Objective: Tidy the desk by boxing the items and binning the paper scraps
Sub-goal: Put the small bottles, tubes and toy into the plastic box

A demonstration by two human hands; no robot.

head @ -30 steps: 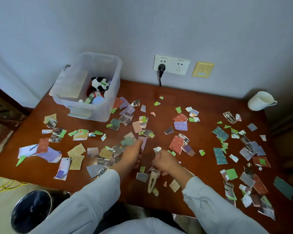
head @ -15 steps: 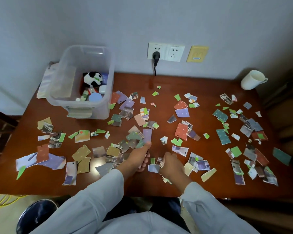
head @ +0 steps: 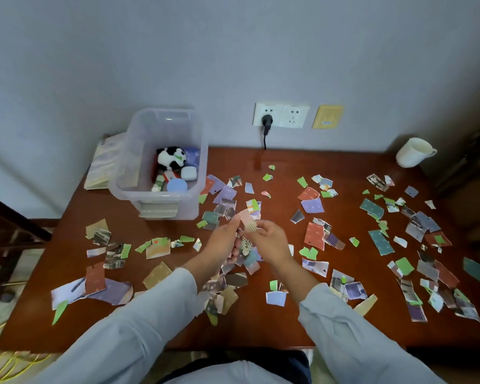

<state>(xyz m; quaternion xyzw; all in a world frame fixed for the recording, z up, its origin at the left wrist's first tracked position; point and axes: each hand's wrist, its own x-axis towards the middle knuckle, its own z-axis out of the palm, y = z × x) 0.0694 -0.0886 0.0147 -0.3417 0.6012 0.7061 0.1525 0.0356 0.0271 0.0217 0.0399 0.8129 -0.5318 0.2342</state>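
Grey wall (head: 233,51), glossy red-brown desk (head: 288,167) against it, paper scraps (head: 315,235) all over. Clear box (head: 128,173) back-left (panda toy (head: 171,157) inside). Left hand (head: 225,242) and right hand (head: 269,239) both pinch a beaded strip (head: 250,225) over mid-desk. Yellow wall plate (head: 327,116): blue label unreadable

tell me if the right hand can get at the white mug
Probably, with a long stretch: only flat paper scraps lie between the right hand and the white mug. But that hand is pinching a beaded strip.
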